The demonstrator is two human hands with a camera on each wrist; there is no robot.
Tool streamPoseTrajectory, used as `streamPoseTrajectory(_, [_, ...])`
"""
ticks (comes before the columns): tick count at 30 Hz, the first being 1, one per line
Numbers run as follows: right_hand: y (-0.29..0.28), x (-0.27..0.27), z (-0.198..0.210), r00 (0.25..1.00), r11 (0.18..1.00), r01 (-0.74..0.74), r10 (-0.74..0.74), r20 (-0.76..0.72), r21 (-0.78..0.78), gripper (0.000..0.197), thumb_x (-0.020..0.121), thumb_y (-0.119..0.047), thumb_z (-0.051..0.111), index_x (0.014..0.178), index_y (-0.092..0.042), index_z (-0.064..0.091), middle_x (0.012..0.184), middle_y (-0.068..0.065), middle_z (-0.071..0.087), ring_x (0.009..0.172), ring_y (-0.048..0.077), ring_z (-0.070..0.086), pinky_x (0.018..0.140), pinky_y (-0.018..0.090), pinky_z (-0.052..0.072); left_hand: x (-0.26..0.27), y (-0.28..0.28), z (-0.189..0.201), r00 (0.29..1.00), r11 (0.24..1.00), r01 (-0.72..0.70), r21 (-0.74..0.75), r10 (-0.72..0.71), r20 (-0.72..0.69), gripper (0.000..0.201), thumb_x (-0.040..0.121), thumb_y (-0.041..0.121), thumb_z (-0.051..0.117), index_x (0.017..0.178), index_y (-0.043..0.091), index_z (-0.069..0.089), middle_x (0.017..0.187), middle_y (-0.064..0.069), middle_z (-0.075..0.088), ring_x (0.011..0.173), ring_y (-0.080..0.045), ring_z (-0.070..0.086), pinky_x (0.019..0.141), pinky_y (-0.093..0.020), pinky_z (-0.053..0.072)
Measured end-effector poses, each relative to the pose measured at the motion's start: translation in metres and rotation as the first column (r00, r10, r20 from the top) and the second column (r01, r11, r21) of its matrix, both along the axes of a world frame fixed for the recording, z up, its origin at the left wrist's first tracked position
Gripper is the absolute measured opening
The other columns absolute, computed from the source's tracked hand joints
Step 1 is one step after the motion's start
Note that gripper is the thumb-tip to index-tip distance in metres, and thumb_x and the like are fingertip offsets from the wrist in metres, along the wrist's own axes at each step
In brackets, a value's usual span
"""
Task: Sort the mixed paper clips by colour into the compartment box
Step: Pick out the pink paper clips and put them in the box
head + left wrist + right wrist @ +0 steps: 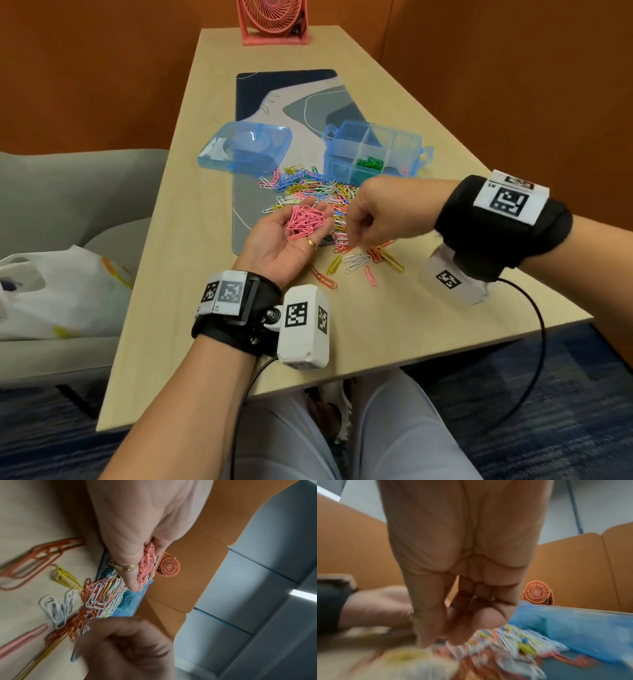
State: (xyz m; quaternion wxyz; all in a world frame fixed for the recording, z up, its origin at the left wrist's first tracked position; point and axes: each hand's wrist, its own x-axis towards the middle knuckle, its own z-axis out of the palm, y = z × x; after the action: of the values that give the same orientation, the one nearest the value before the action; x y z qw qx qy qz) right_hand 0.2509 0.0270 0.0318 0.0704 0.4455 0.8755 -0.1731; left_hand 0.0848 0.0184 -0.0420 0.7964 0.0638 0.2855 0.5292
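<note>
Left hand (pixel 291 236) lies palm-up, loosely cupping pink clips (pixel 305 222) near the mixed pile (pixel 318 195), right hand's (pixel 380 212) curled fingers hover, contents unclear, and a tilt could spill pinks short of the far-right box (pixel 373 150).

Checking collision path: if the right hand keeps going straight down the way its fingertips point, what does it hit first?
Most likely the mixed paper clip pile on the desk mat: the right hand hangs fingers-down over the pile's near edge, beside the left hand. The gap is unclear; the right wrist view is blurred.
</note>
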Motion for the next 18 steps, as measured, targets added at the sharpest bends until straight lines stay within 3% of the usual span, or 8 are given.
streamPoseTrajectory(2, [-0.004,0.005,-0.011,0.994,0.995,-0.032,0.042,0.099,-0.097,0.017,0.079,-0.014,0.073,0.09,-0.025,0.074,0.073,-0.009,0.066,0.061,0.0,0.055,0.065,0.02,0.047,-0.001,0.0,0.0,1.0,1.0,-0.009,-0.002,0.009,-0.008,0.033,0.101,0.015,0.032,0.095,-0.003,0.058,0.082,-0.02,0.066,0.087,-0.032,0.06,0.082,-0.048,0.051])
streamPoseTrajectory(4, [-0.006,0.007,-0.021,0.988,0.986,-0.05,0.072,0.137,-0.157,0.016,0.076,-0.015,0.076,0.087,-0.026,0.073,0.066,-0.012,0.062,0.056,-0.005,0.053,0.059,0.017,0.043,-0.002,0.001,0.0,1.0,1.0,-0.02,-0.006,0.02,0.008,0.035,0.102,0.017,0.031,0.096,-0.004,0.058,0.086,-0.02,0.064,0.088,-0.032,0.06,0.087,-0.046,0.047])
streamPoseTrajectory(7, [-0.006,0.009,-0.027,0.982,0.987,-0.057,0.083,0.169,-0.153,0.016,0.078,-0.018,0.076,0.075,-0.029,0.065,0.063,-0.015,0.056,0.053,-0.006,0.051,0.051,0.008,0.036,-0.003,0.002,0.002,0.999,1.0,-0.029,0.007,0.029,0.023,0.036,0.102,0.018,0.03,0.096,-0.004,0.058,0.084,-0.019,0.065,0.085,-0.031,0.061,0.084,-0.045,0.051])
streamPoseTrajectory(10, [-0.005,0.01,-0.027,0.973,0.985,-0.071,0.102,0.205,-0.155,0.025,0.082,-0.02,0.072,0.067,-0.031,0.055,0.067,-0.013,0.055,0.057,0.0,0.049,0.052,0.011,0.036,-0.005,0.004,0.005,0.999,0.999,-0.03,0.02,0.029,0.019,0.036,0.103,0.017,0.03,0.094,-0.004,0.059,0.08,-0.019,0.067,0.083,-0.031,0.062,0.08,-0.045,0.053])
streamPoseTrajectory(14, [-0.006,0.008,-0.026,0.971,0.988,-0.058,0.088,0.221,-0.141,0.015,0.081,-0.018,0.07,0.071,-0.024,0.06,0.065,-0.012,0.056,0.056,0.002,0.048,0.051,0.014,0.039,-0.006,0.008,0.007,1.0,0.999,-0.03,0.025,0.03,0.009,0.034,0.102,0.016,0.031,0.097,-0.005,0.058,0.092,-0.02,0.063,0.089,-0.031,0.061,0.084,-0.045,0.049])
streamPoseTrajectory(18, [-0.003,0.006,-0.018,0.985,0.993,-0.035,0.053,0.164,-0.111,0.009,0.082,-0.019,0.07,0.077,-0.023,0.063,0.065,-0.013,0.055,0.059,0.002,0.049,0.053,0.011,0.038,-0.007,0.014,0.008,1.0,0.999,-0.024,0.022,0.024,-0.019,0.034,0.101,0.016,0.031,0.094,-0.003,0.058,0.095,-0.019,0.061,0.089,-0.03,0.059,0.078,-0.045,0.053])
